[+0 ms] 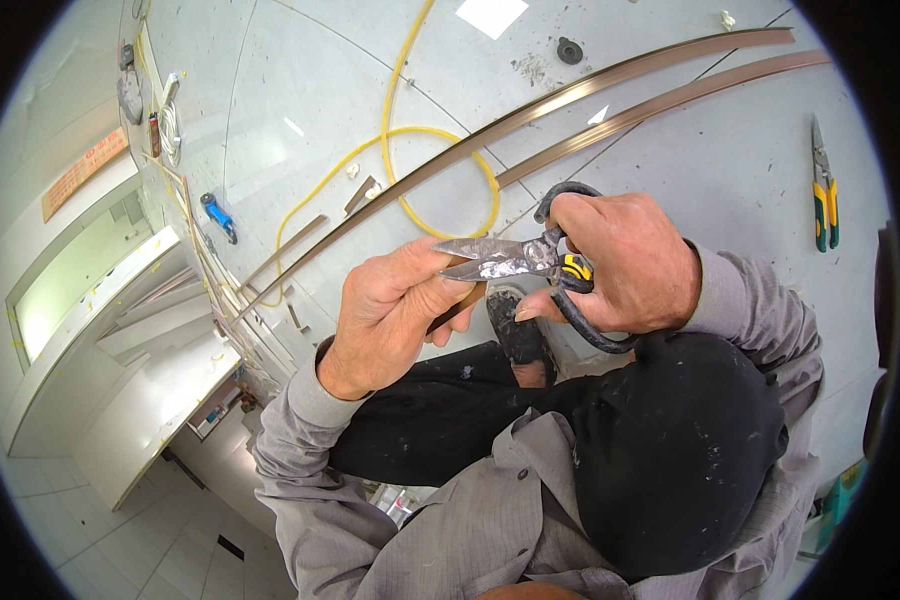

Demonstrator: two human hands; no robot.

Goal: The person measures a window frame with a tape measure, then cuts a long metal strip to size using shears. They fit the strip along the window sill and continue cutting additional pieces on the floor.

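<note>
My right hand (635, 262) is closed around the black looped handles of a pair of snips (515, 260), whose worn blades carry white smears and point left. My left hand (390, 315) pinches a short brown strip (460, 308), seen just below the blades. The blade tips reach the left thumb and fingers, and the blades look slightly parted. Most of the strip is hidden by the left fingers, so I cannot tell whether the blades grip it. Both hands are held above my bent leg and a dusty dark shoe (518, 325).
Two long bronze trim strips (570, 92) lie across the grey tiled floor, over a looped yellow hose (390, 95). Another pair of snips (824, 185) with green and yellow handles lies at the right. A blue tool (218, 218) and several offcuts are at the left.
</note>
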